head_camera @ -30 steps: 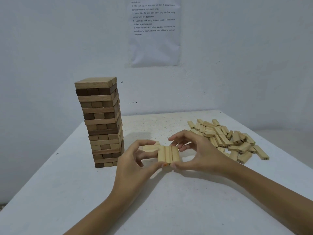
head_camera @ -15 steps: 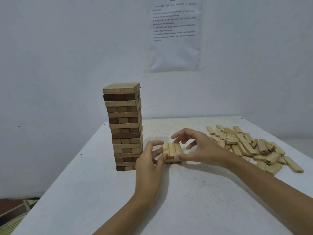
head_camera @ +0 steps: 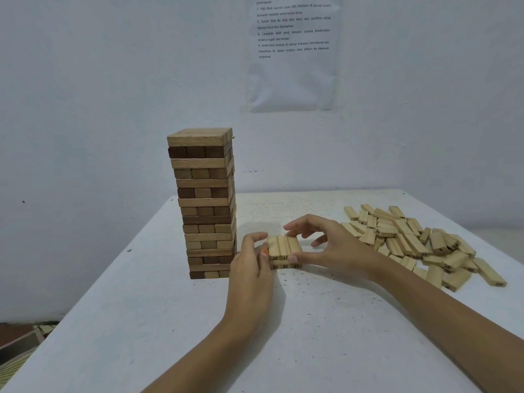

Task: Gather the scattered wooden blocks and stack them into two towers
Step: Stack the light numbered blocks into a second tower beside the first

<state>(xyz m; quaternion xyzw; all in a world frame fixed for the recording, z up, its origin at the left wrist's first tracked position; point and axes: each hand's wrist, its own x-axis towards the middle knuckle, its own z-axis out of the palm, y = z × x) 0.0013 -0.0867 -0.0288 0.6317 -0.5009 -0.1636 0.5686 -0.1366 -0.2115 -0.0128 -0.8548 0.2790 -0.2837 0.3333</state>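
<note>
A tall tower (head_camera: 205, 202) of mixed dark and light wooden blocks stands on the white table (head_camera: 312, 336). Just right of its base sits a small stack (head_camera: 282, 246) of light blocks, two layers of three, with numbers on the ends. My left hand (head_camera: 249, 262) grips the stack's left side, thumb at the back corner and fingertips on the side. My right hand (head_camera: 331, 245) pinches the top layer, thumb on the front right end and fingers arched over the back. A heap of loose light blocks (head_camera: 411, 239) lies to the right.
A printed paper sheet (head_camera: 292, 52) hangs on the white wall behind the table. The table's left edge drops to a floor with a patterned mat (head_camera: 17, 353). The block heap reaches close to the table's right edge.
The three-block layer that both hands held above the table now sits on the lower layer beside the tower. My view has shifted, so everything appears further right.
</note>
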